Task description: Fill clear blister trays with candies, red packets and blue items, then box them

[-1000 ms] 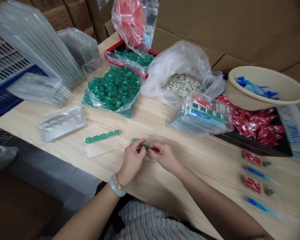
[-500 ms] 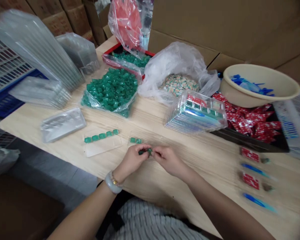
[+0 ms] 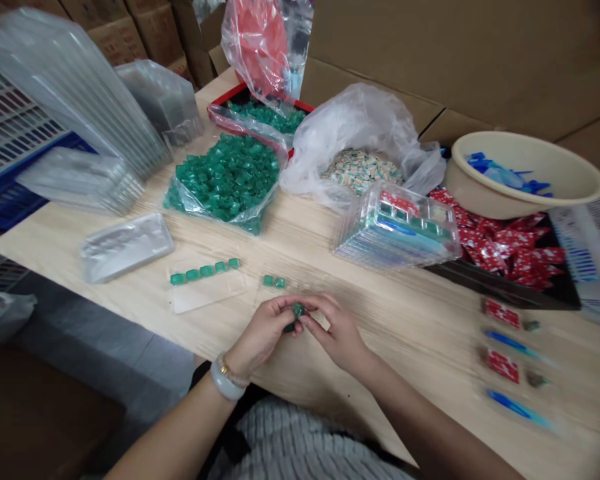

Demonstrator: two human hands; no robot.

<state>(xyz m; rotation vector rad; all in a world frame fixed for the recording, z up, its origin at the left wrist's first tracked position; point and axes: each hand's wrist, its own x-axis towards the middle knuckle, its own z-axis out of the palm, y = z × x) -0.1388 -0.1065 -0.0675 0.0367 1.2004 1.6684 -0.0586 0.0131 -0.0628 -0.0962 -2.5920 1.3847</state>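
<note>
My left hand (image 3: pixel 266 331) is closed around small green plastic pieces (image 3: pixel 298 310) at the front of the table; part of them hides in its fingers. My right hand (image 3: pixel 341 338) meets it from the other side, fingers pinched on the same green piece. Just behind the hands, two green cubes (image 3: pixel 274 282) sit in a clear tray that the hands partly cover. To the left, another clear tray (image 3: pixel 207 297) holds a row of several green cubes (image 3: pixel 207 271).
A bag of green pieces (image 3: pixel 225 177) lies behind the trays. Clear tray stacks (image 3: pixel 127 248) stand left. Right of centre are filled packs (image 3: pixel 395 227), a bag of small printed pieces (image 3: pixel 363 167), a cream basin (image 3: pixel 525 193) and red patterned pieces (image 3: pixel 510 247). Blurred filled trays (image 3: pixel 515 363) lie far right.
My fingers have turned and shifted on the green pieces, so one now shows more plainly between them. My right hand's fingers arch higher. The view has shifted slightly.
</note>
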